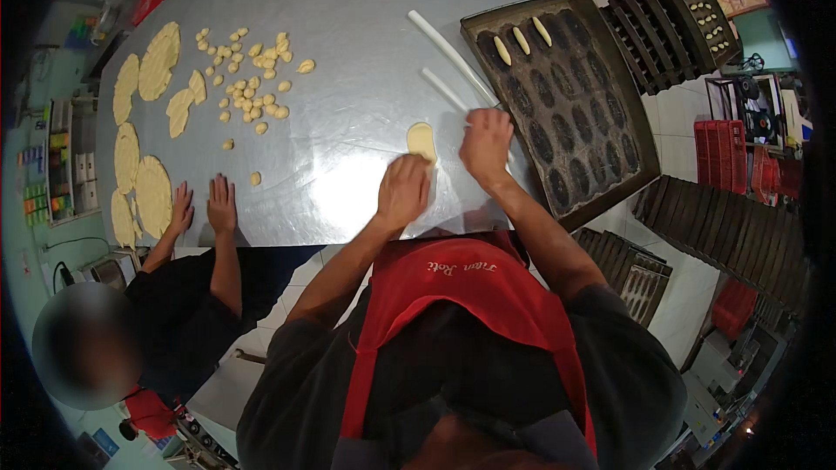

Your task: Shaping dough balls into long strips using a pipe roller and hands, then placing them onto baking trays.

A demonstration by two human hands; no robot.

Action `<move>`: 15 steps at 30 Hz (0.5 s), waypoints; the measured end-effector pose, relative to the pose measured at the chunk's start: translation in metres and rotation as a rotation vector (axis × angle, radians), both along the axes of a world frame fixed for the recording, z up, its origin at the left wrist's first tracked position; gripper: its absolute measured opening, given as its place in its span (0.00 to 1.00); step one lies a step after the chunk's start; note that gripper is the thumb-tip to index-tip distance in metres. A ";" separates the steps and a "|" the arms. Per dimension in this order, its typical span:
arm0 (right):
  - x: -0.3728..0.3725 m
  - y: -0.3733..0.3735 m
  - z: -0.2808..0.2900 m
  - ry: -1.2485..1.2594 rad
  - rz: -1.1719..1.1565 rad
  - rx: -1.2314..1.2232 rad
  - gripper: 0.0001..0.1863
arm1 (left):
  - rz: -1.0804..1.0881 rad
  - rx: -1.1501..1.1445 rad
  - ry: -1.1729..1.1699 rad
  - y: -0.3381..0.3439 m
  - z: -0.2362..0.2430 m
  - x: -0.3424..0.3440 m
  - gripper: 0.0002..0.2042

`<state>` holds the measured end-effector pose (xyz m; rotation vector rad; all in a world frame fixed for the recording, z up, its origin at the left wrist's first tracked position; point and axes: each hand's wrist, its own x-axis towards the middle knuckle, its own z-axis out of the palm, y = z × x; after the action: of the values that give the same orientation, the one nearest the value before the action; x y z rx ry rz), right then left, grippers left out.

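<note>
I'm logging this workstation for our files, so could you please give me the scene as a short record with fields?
Left hand: on a flattened dough piece
Right hand: by two white rods; grip unclear
Tray: dark, right of the hands; three dough strips inside
Dough balls: loose, left of centre
Dough sheets: flat, far left
Co-worker's hands: on the metal table
</note>
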<state>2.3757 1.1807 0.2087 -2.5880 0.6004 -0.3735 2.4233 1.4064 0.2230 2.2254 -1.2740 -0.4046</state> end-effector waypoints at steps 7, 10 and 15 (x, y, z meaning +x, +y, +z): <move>-0.027 0.044 -0.003 -0.109 0.437 -0.112 0.29 | 0.154 -0.135 0.025 -0.005 -0.006 0.004 0.34; -0.034 0.042 -0.008 -0.032 0.525 -0.096 0.26 | 0.035 -0.057 -0.018 0.024 0.002 -0.018 0.31; 0.071 0.052 0.029 0.533 0.432 0.231 0.26 | 0.068 -0.184 0.087 0.029 0.012 0.013 0.16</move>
<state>2.4468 1.2329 0.2377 -2.4913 0.2137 0.5087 2.4362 1.4356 0.2345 2.0676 -1.1394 -0.3396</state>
